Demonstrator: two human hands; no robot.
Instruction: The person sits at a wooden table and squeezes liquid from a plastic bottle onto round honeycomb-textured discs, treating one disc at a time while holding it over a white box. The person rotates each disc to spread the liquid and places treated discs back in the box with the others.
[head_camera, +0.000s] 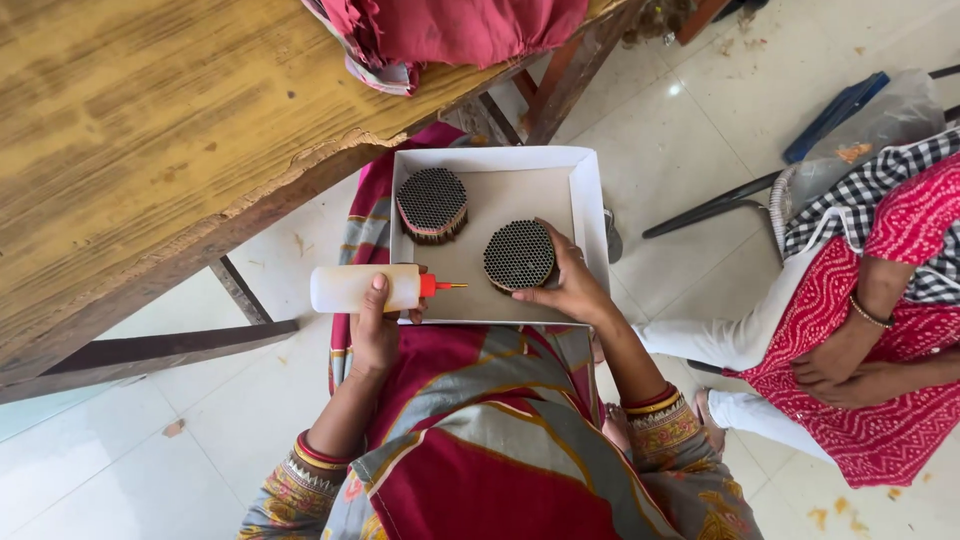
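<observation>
My left hand (376, 325) grips a white squeeze bottle (362, 288) with a red nozzle, held sideways with the tip pointing right over the tray's front edge. My right hand (572, 285) holds a round bundle of thin dark tubes (518, 256), its honeycomb face up, standing in a white cardboard tray (590, 200) on my lap. A second round bundle (432, 204) with a reddish side stands at the tray's back left, untouched.
A worn wooden table (150, 130) fills the upper left, with red cloth (450, 30) on its edge. Another person in red patterned clothes (880, 330) sits at the right, hands folded. Pale tiled floor (700, 120) lies beyond the tray.
</observation>
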